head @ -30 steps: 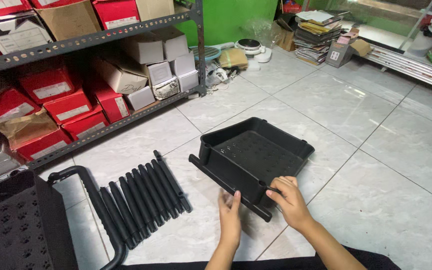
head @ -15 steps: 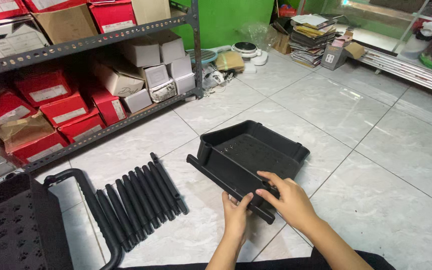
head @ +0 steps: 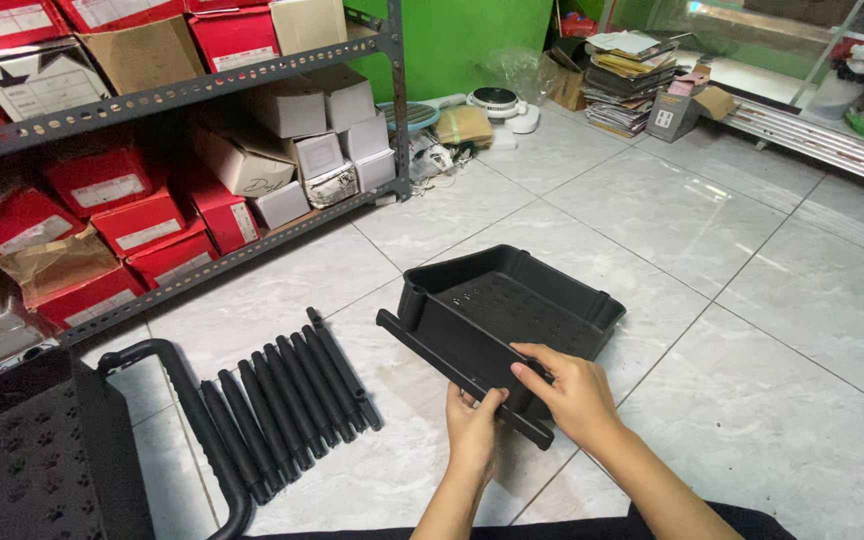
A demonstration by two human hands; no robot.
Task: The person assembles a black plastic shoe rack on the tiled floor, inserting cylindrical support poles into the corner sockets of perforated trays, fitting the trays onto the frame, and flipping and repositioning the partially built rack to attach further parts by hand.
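Hands meet at the near edge of a black plastic tray [head: 512,315] that sits tilted on the white tiled floor [head: 752,300]. The left hand [head: 474,422] grips a black rod [head: 457,375] from below, fingers wrapped around it. The right hand [head: 567,390] is closed over the same rod and the tray's front wall, thumb on top. The rod runs along that front wall, touching it. A row of similar black rods [head: 287,400] lies on the floor just left of the tray. A metal shelf [head: 182,90] with red and white boxes stands behind.
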